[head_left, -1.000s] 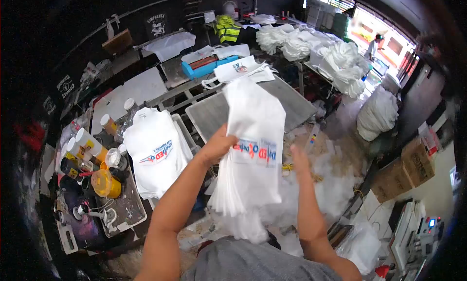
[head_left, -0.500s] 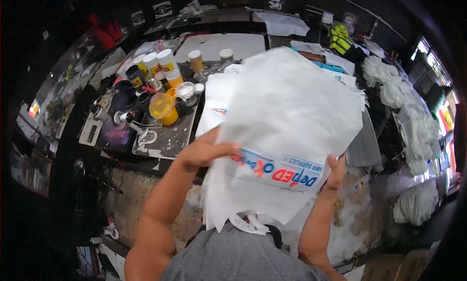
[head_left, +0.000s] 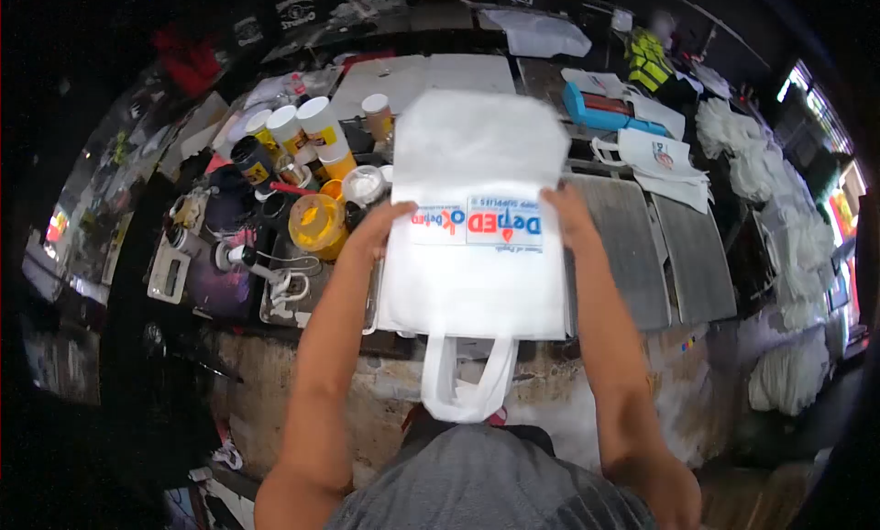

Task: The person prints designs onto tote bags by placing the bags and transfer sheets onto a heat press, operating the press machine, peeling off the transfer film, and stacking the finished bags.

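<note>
Both of my hands grip a stack of white cloth bags by its side edges. My left hand is on the left edge and my right hand on the right edge, fingers partly hidden behind the cloth. Blue and red print appears upside down across the bags, and their looped handles hang toward my body. Beneath and behind them is the worktable; the pile seen there earlier is hidden.
Left of the bags are a yellow tub, white-lidded jars and a white-handled tool. Grey boards lie to the right. Behind them are another printed bag and a blue tray. White cloth bundles line the far right.
My right hand has come onto the bags' right edge. The stack has swung left over the table and straightened, with its handles now toward me. The view has turned left.
</note>
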Available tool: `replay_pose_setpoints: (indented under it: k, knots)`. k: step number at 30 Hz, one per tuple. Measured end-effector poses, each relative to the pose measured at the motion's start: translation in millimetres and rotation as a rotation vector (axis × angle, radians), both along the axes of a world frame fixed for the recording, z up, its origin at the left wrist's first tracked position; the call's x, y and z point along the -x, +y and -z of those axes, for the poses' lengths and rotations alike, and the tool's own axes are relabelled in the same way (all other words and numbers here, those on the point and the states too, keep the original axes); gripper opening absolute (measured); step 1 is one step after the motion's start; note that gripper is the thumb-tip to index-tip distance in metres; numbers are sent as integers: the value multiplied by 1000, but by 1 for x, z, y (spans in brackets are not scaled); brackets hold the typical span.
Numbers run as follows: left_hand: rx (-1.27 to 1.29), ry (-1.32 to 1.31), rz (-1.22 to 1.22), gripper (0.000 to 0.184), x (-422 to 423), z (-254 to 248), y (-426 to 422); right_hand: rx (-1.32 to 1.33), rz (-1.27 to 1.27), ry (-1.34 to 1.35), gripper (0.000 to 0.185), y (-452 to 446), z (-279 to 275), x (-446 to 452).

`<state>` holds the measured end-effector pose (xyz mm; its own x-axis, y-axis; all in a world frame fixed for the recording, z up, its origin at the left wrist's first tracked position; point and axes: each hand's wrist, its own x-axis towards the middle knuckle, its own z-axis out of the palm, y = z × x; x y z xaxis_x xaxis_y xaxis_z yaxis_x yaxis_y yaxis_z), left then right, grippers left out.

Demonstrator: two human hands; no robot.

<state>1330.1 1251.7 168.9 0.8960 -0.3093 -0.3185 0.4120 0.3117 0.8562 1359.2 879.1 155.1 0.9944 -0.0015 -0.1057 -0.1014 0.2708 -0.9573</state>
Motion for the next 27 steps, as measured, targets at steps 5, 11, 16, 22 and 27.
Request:
replay_pose_setpoints:
  k: [5, 11, 16, 22, 27]
  knots:
    - [-321, 158, 92, 48, -20, 104, 11, 576, 38, 429, 58, 20, 65, 28]
    - [-567, -86, -29, 55, -30, 98, 3, 603, 213, 132, 42, 13, 89, 12]
    - [-974, -266, 47, 50, -42, 90, 9, 945, 107, 192, 48, 18, 77, 8]
    - [-651, -170, -131, 62, -31, 119, 6, 722, 215, 259, 64, 12, 101, 27]
    - [-134, 13, -139, 66, -22, 164, -11, 366, -132, 318, 64, 16, 132, 31]
